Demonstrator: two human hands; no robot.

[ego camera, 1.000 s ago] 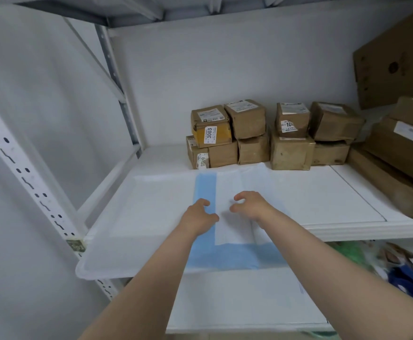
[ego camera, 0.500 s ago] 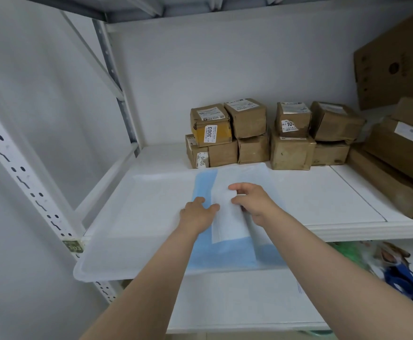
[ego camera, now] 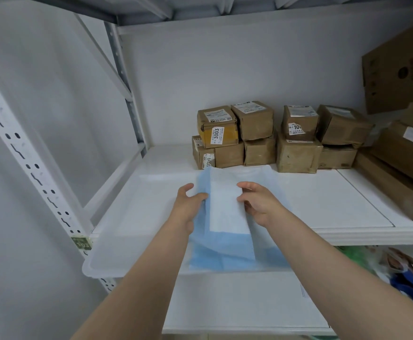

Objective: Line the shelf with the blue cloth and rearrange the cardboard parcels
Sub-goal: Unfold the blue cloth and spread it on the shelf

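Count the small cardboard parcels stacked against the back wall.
8. Top row, left to right: yellow-taped parcel, second, third, fourth. Bottom row: fifth, sixth, seventh, eighth. Others may sit hidden behind.

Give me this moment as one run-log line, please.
step: lining shelf | left hand: grips blue cloth, left edge | right hand: grips right edge | blue cloth: partly folded | cardboard parcels: stacked at back

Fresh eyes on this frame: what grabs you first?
The folded blue cloth lies at the front centre of the shelf, with the left hand and the right hand gripping its two sides. Behind it, the cardboard parcels stand stacked two high against the back wall. The yellow-taped parcel, marked 3003, is at the top left.
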